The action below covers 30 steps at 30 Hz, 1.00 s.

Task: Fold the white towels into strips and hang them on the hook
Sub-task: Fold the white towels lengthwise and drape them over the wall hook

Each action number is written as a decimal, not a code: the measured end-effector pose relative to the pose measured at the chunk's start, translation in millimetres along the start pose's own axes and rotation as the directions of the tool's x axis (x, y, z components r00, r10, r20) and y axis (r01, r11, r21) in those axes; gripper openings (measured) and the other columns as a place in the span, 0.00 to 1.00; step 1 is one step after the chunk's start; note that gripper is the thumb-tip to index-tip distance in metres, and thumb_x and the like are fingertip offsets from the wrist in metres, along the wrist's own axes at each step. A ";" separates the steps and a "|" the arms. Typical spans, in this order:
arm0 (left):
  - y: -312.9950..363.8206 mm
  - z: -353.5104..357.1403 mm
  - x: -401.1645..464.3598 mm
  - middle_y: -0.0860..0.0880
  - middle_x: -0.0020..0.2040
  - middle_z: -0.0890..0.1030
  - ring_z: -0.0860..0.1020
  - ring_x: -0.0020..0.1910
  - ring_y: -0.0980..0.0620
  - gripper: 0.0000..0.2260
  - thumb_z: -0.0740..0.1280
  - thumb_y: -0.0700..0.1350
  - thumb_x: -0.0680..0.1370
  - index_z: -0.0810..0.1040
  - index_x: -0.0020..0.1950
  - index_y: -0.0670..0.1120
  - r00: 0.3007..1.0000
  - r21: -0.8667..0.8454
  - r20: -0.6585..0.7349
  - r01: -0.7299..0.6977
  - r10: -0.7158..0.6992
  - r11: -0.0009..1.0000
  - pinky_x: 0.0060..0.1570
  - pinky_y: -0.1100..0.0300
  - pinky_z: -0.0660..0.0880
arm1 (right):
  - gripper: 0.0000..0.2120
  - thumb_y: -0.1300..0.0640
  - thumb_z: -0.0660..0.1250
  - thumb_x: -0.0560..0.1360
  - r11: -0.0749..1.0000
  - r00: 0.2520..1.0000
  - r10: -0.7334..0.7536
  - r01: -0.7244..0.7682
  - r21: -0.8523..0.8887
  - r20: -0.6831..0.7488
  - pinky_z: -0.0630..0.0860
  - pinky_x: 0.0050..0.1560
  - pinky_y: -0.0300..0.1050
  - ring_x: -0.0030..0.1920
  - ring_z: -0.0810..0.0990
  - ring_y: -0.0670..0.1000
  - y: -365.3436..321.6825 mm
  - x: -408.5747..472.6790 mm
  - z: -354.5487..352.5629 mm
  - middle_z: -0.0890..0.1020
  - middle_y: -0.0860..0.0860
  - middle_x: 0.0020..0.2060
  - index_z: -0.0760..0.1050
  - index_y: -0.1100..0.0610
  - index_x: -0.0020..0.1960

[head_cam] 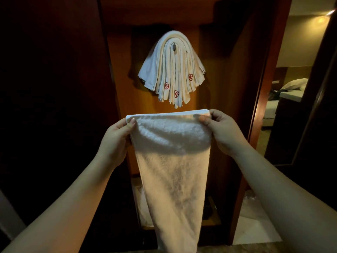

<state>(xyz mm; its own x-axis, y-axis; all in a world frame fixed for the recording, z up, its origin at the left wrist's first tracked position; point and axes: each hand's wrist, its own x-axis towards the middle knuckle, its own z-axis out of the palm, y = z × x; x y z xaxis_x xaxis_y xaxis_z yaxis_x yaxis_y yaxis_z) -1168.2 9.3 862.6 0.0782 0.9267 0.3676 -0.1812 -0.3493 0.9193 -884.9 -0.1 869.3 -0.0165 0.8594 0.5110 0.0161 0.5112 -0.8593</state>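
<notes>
The left hand [118, 136] pinches the top left corner of a white towel [173, 170], with the thumb on the front and the other fingers tucked behind the cloth. The right hand [221, 132] pinches the top right corner the same way. Both hands hold the towel up in the air, just under the hook, and it hangs straight down between the arms.

The step now looks like making this towel thinner, so it becomes a strip. To do it well, I think the two hands should bring the long sides together, keep the top edge flat and even, and let the rest fall straight with no twists. Then the middle of the strip can go over the hook.

The towel is soft and fluffy. It looks wide at the top and gets narrower toward the bottom. Its top edge has a neat smooth hem.

Above it, the metal hook [174, 46] sticks out of the wooden wall [120, 73]. A bunch of folded towels [171, 70] already hangs over it, fanned out like a skirt, some with small red flower marks. Far to the right, through a doorway, is a bed [273, 106].
</notes>
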 end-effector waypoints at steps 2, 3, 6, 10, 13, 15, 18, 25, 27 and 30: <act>-0.6 4.4 -2.7 0.50 0.44 0.86 0.84 0.42 0.51 0.11 0.67 0.53 0.76 0.87 0.49 0.52 1.000 -0.034 -0.020 -0.016 0.016 0.999 0.37 0.60 0.80 | 0.14 0.37 0.75 0.69 1.000 0.997 -0.017 0.017 0.004 -0.075 0.82 0.40 0.45 0.42 0.85 0.50 2.2 -1.6 5.4 0.86 0.50 0.42 0.84 0.47 0.45; -0.7 6.2 -4.1 0.50 0.43 0.86 0.84 0.42 0.51 0.10 0.67 0.53 0.77 0.87 0.49 0.52 0.999 -0.054 -0.028 -0.025 0.024 0.998 0.37 0.59 0.80 | 0.17 0.33 0.74 0.68 0.999 0.994 -0.044 0.041 -0.025 -0.104 0.83 0.40 0.46 0.42 0.86 0.50 3.1 -3.1 7.6 0.86 0.50 0.42 0.83 0.45 0.46; -2.4 8.6 -9.1 0.47 0.45 0.86 0.84 0.44 0.48 0.11 0.66 0.52 0.78 0.86 0.50 0.50 0.998 -0.106 -0.056 -0.044 0.038 0.993 0.40 0.56 0.81 | 0.18 0.28 0.69 0.68 0.990 0.981 -0.117 0.103 -0.098 -0.157 0.79 0.37 0.38 0.42 0.84 0.44 2.1 -7.0 13.2 0.86 0.45 0.42 0.83 0.40 0.47; -8.0 13.1 -16.5 0.46 0.46 0.86 0.85 0.46 0.47 0.11 0.66 0.51 0.78 0.87 0.50 0.48 0.997 -0.151 -0.070 -0.042 0.032 0.988 0.42 0.55 0.81 | 0.17 0.38 0.75 0.69 0.996 0.999 0.033 -0.035 0.079 0.022 0.80 0.40 0.43 0.45 0.86 0.50 1.2 -11.9 3.4 0.87 0.51 0.45 0.83 0.48 0.51; -10.7 16.5 -20.8 0.45 0.46 0.86 0.85 0.46 0.46 0.11 0.67 0.51 0.78 0.87 0.49 0.47 0.999 -0.155 -0.047 -0.001 -0.006 0.988 0.42 0.54 0.81 | 0.27 0.41 0.80 0.64 0.943 0.871 0.269 -0.326 0.073 0.412 0.82 0.51 0.50 0.57 0.84 0.59 2.6 -22.0 -13.7 0.84 0.57 0.58 0.83 0.52 0.60; -11.5 15.5 -23.3 0.45 0.46 0.86 0.85 0.45 0.47 0.11 0.67 0.51 0.77 0.87 0.49 0.48 1.000 -0.120 -0.023 0.017 -0.020 0.993 0.41 0.55 0.81 | 0.30 0.44 0.82 0.62 0.903 0.791 0.349 -0.428 0.047 0.502 0.81 0.54 0.51 0.60 0.82 0.60 6.7 -27.1 -20.0 0.83 0.59 0.60 0.83 0.54 0.61; -11.4 12.4 -27.9 0.44 0.47 0.87 0.86 0.45 0.45 0.11 0.67 0.52 0.77 0.87 0.51 0.48 1.000 -0.085 0.009 0.029 -0.029 0.996 0.40 0.54 0.81 | 0.31 0.41 0.80 0.65 0.885 0.826 0.374 -0.454 0.102 0.422 0.80 0.55 0.50 0.60 0.82 0.59 14.4 -29.2 -20.8 0.83 0.60 0.60 0.82 0.57 0.61; -24.1 8.6 -37.0 0.41 0.46 0.86 0.86 0.43 0.44 0.12 0.65 0.51 0.79 0.86 0.50 0.48 0.992 -0.026 -0.130 0.004 -0.008 1.000 0.39 0.53 0.81 | 0.18 0.47 0.76 0.72 0.812 0.882 0.384 -0.464 0.354 0.274 0.81 0.54 0.50 0.59 0.83 0.58 39.5 -37.1 9.7 0.84 0.59 0.58 0.84 0.57 0.57; -34.7 9.6 -43.0 0.42 0.46 0.87 0.86 0.44 0.43 0.12 0.65 0.53 0.79 0.86 0.49 0.49 0.981 0.005 -0.192 0.021 -0.020 1.000 0.40 0.51 0.82 | 0.15 0.47 0.74 0.73 0.812 0.879 0.435 -0.477 0.336 0.196 0.82 0.54 0.52 0.58 0.84 0.58 39.4 -42.3 20.9 0.85 0.59 0.56 0.85 0.57 0.54; -53.8 22.3 -57.0 0.44 0.45 0.87 0.85 0.45 0.43 0.13 0.64 0.55 0.79 0.86 0.46 0.51 0.942 0.042 -0.333 0.054 -0.037 0.998 0.47 0.47 0.81 | 0.19 0.43 0.69 0.77 0.846 0.853 0.521 -0.512 0.150 -0.024 0.79 0.60 0.59 0.56 0.84 0.58 37.8 -56.1 43.8 0.85 0.56 0.54 0.81 0.57 0.59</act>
<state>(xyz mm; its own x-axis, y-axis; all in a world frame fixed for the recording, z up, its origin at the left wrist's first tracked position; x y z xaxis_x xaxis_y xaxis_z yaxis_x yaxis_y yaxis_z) -1141.0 -27.8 795.3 -0.2462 0.9321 0.2657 -0.1354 -0.3045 0.9428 -927.1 -29.2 807.2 0.0187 0.9998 -0.0107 -0.1277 -0.0082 -0.9918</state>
